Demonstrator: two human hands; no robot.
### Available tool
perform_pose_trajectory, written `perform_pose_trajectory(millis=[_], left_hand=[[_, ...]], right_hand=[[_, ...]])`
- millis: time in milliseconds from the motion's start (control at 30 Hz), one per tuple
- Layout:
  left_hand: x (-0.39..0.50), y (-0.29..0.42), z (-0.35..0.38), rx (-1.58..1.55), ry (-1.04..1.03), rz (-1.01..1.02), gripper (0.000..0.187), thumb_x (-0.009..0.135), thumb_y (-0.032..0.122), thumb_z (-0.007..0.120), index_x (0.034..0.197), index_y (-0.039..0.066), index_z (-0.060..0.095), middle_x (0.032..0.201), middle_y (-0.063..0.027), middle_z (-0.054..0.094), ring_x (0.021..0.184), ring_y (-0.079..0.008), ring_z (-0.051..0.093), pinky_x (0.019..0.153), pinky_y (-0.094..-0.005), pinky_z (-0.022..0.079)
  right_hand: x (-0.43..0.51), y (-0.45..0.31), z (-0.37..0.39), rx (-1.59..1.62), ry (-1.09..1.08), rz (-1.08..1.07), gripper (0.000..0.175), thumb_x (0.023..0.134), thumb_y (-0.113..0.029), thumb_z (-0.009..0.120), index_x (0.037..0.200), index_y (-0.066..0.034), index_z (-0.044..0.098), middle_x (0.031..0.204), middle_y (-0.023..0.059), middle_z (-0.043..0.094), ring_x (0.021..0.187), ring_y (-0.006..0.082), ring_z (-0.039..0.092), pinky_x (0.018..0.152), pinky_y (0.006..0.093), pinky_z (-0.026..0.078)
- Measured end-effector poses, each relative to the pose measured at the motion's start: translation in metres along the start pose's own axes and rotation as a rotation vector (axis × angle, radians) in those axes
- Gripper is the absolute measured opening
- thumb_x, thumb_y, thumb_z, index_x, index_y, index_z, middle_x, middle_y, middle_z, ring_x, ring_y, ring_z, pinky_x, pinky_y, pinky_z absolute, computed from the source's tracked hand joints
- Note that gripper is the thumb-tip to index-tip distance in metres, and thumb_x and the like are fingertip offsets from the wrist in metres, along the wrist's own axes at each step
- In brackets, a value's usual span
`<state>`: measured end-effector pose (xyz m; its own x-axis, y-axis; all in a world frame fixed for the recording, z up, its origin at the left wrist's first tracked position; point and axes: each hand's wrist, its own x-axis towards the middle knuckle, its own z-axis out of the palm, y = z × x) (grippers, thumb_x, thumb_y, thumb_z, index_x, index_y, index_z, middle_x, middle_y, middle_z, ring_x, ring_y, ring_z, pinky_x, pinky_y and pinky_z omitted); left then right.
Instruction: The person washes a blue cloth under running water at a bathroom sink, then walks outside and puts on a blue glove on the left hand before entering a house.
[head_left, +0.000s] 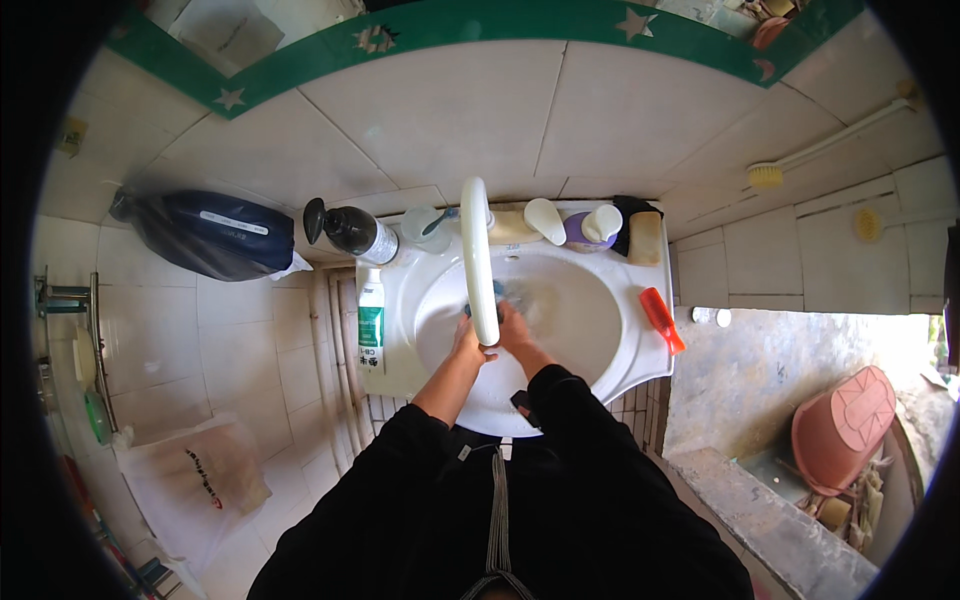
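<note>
Both of my hands are low in the white oval washbasin (570, 330), under the curved white faucet spout (478, 255), which hides part of them. My left hand (466, 337) and my right hand (514, 328) are close together at a small blue item (498, 288); its kind and which hand grips it cannot be told. Cloudy water lies in the bowl, rippled just beyond my right hand. An orange-red hairbrush or comb (660, 319) rests on the basin's right rim. On the left rim lies a white and green bottle (371, 319).
Along the back ledge stand a dark pump bottle (360, 234), a clear cup (426, 231) with a toothbrush, a purple pump bottle (591, 229) and a tan soap bar or sponge (644, 238). A green-framed mirror (480, 26) hangs above. A pink plastic tub (844, 431) sits at right.
</note>
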<state>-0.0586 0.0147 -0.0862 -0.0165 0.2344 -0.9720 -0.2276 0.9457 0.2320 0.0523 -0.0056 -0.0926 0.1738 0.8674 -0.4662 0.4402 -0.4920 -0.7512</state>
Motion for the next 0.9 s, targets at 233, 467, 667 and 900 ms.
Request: perform_pose_trajectory(millis=[233,467,667,900], left_hand=[[-0.025,0.021,-0.013,-0.282,-0.692,0.225,0.026,0.092,0.036,0.045,0.087,0.013,0.056,0.079,-0.0019,0.057,0.072,-0.0182,0.058,0.065,-0.032,0.05],[-0.037,-0.004,0.019,-0.335,-0.467,0.173,0.028,0.092,0.035,0.047,0.096,0.01,0.058,0.089,-0.0047,0.061,0.078,-0.0187,0.061,0.069,-0.0318,0.052],[-0.011,-0.011,0.014,-0.29,-0.41,0.171,0.034,0.092,0.039,0.046,0.102,0.009,0.058,0.095,-0.0072,0.062,0.084,-0.0209,0.062,0.073,-0.0344,0.053],[-0.011,-0.01,0.008,-0.125,-0.275,0.185,0.036,0.09,0.042,0.049,0.11,0.013,0.053,0.103,-0.0066,0.06,0.087,-0.0242,0.061,0.073,-0.0443,0.052]], right_hand=[[-0.078,-0.09,-0.014,0.086,0.016,-0.281,0.046,0.069,-0.04,0.071,0.098,-0.0053,0.062,0.085,0.0209,0.064,0.079,0.0374,0.063,0.071,0.0419,0.05],[-0.042,-0.083,-0.043,-0.239,0.357,-0.195,0.036,0.087,-0.038,0.052,0.07,-0.0093,0.066,0.069,0.016,0.063,0.064,0.0362,0.062,0.056,0.0459,0.05],[-0.065,-0.079,-0.021,-0.009,0.361,-0.28,0.031,0.085,-0.035,0.054,0.073,-0.0074,0.061,0.074,0.0167,0.062,0.067,0.0383,0.061,0.059,0.0464,0.048],[-0.001,-0.028,-0.054,-0.351,0.25,-0.033,0.04,0.084,-0.044,0.055,0.086,-0.0054,0.066,0.084,0.0198,0.064,0.076,0.0379,0.062,0.067,0.0464,0.05]])
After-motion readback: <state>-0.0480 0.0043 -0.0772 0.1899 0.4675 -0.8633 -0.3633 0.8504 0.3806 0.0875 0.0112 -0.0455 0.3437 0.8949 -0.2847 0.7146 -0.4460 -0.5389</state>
